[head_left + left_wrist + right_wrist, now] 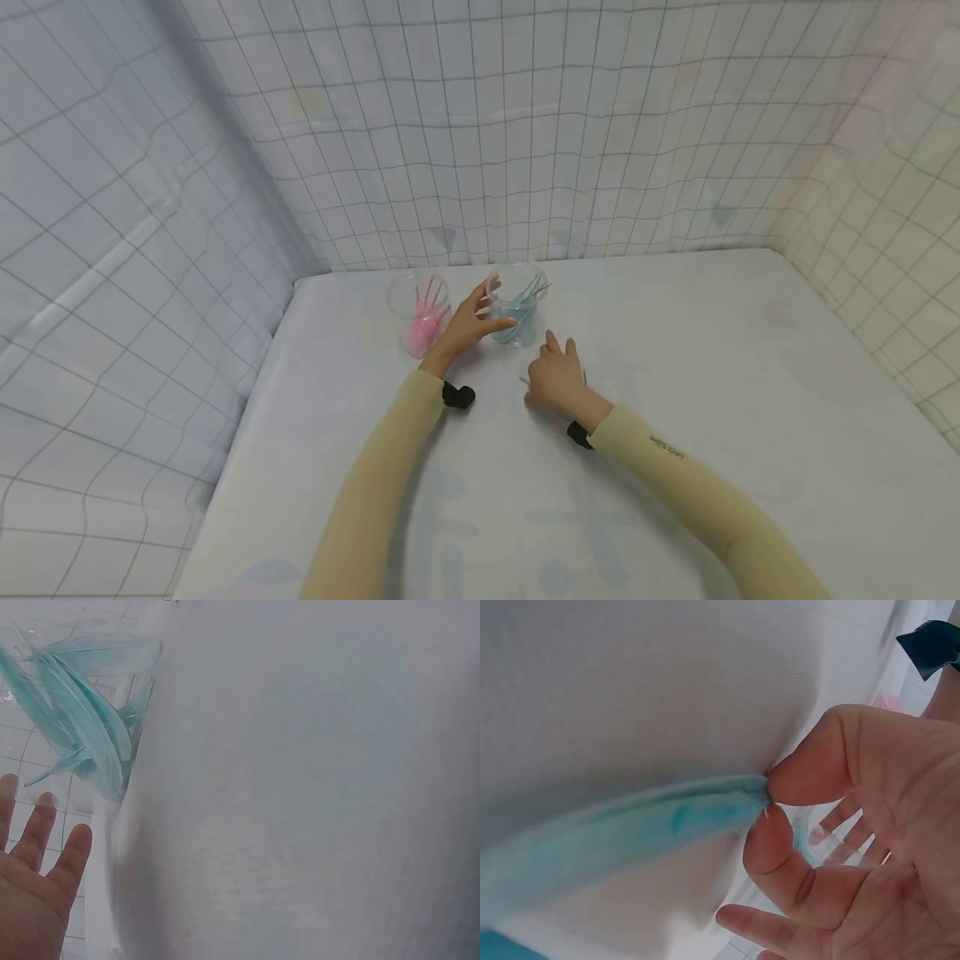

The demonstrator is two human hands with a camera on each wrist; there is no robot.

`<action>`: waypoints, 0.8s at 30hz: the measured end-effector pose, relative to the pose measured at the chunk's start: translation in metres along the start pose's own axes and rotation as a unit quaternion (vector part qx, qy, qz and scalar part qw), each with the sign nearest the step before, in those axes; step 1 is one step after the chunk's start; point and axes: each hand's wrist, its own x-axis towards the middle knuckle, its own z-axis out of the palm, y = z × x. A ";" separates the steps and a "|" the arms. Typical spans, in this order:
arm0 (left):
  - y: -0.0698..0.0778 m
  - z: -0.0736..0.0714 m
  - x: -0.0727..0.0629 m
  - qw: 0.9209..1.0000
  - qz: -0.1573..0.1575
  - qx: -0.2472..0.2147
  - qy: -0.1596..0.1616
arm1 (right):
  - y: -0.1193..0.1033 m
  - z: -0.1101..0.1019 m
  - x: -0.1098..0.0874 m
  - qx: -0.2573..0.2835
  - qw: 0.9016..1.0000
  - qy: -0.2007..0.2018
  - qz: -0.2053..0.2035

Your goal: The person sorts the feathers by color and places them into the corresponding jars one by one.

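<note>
A clear plastic cup (531, 335) with several light-blue feathers (90, 712) stands toward the far side of the table. My left hand (467, 325) is at its left side, thumb in front and fingers spread at the rim. In the left wrist view those fingers are extended, tips close to the cup. Right of the cup and nearer to me, my right hand (557, 377) is low over the table. Its thumb and index finger pinch one end of a light-blue feather (652, 825), whose vane stretches away over the white cloth. The other right fingers are loosely extended.
Another clear cup (393, 302) holding pink feathers (424, 327) stands left of my left hand. A white cloth covers the table (712, 358). Gridded white curtains (510, 150) enclose the back and both sides. Blue shows at the right wrist view's lower left corner.
</note>
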 end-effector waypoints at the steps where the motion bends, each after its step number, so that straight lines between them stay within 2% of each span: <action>1: -0.001 0.000 0.000 1.000 -0.001 -0.001 -0.001 | 0.000 -0.001 -0.001 0.001 1.000 0.001 0.000; 3: -0.011 0.000 0.003 1.000 -0.001 -0.003 -0.002 | 0.003 -0.005 -0.003 0.021 1.000 0.006 0.004; 6: -0.024 0.001 0.008 1.000 -0.002 -0.008 0.003 | 0.014 -0.018 -0.004 0.090 0.995 0.033 0.008; 8: -0.033 0.001 0.012 1.000 -0.002 -0.010 0.008 | 0.025 -0.032 -0.004 0.160 0.985 0.071 0.003; 9: -0.035 0.001 0.013 1.000 -0.003 -0.009 0.011 | 0.032 -0.040 -0.004 0.199 0.976 0.091 0.000; 11: -0.036 0.001 0.013 1.000 -0.004 -0.007 0.015 | 0.046 -0.054 -0.003 0.279 0.950 0.140 -0.008; 15: -0.036 0.000 0.013 1.000 -0.002 -0.005 0.019 | 0.064 -0.081 0.004 0.419 0.875 0.241 -0.008; 17: -0.035 -0.001 0.013 1.000 -0.004 -0.004 0.019 | 0.066 -0.090 0.010 0.461 0.839 0.290 0.001; 18: -0.034 -0.001 0.012 1.000 -0.006 -0.003 0.019 | 0.066 -0.093 0.014 0.476 0.823 0.310 0.009; 19: -0.032 -0.001 0.012 1.000 -0.007 -0.003 0.017 | 0.065 -0.095 0.018 0.482 0.813 0.325 0.018; 21: -0.026 -0.001 0.009 1.000 -0.008 -0.006 0.012 | 0.063 -0.095 0.026 0.489 0.802 0.342 0.027; 22: -0.021 -0.001 0.008 1.000 -0.009 -0.010 0.007 | 0.063 -0.094 0.029 0.485 0.803 0.344 0.029; 24: -0.012 -0.001 0.004 1.000 -0.008 -0.016 -0.003 | 0.062 -0.089 0.034 0.473 0.816 0.331 0.034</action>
